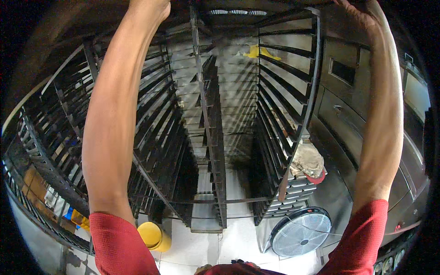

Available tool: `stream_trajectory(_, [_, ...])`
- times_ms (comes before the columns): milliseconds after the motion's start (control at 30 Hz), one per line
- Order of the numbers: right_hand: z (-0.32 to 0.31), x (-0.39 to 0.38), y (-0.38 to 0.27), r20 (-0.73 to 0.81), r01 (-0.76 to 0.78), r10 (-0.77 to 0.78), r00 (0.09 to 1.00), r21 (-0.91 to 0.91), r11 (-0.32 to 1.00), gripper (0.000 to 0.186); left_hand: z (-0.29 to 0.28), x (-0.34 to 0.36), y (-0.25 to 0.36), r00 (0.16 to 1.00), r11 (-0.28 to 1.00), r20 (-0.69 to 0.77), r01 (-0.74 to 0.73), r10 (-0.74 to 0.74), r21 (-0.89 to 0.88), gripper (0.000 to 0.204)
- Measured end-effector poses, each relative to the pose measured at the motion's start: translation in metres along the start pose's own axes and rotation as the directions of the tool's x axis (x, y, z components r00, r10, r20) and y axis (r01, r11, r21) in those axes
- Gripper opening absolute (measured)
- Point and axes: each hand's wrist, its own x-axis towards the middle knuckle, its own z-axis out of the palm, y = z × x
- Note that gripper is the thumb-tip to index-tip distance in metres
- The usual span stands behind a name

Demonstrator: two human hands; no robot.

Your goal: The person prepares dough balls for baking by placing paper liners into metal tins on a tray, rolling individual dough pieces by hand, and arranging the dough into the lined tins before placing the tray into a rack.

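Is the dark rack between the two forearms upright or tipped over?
Upright: the rack has posts running down toward the floor and rails stacked in tiers.

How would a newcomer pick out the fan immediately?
Start at the tall dark metal rack filling the middle of the view. Near its lower right end, by the white tiled floor, is the fan. Its round, pale grille in a dark rim sets it apart from the straight-slatted rack and the yellow bucket farther left.
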Motion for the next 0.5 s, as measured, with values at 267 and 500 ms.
stream_trajectory(267, [-0.019, 0.071, 0.020, 0.037, -0.047, 0.049, 0.998, -0.052, 0.998, 0.055, 0.001, 0.021, -0.052, 0.994, 0.995, -0.045, 0.100, -0.101, -0.025, 0.060])
stream_trajectory(500, [-0.057, 0.116, 0.060, 0.009, 0.044, -0.043, 0.999, -0.212, 0.976, 0.055, 0.012, 0.026, -0.097, 0.991, 0.985, -0.019, 0.132, -0.130, 0.112, 0.060])
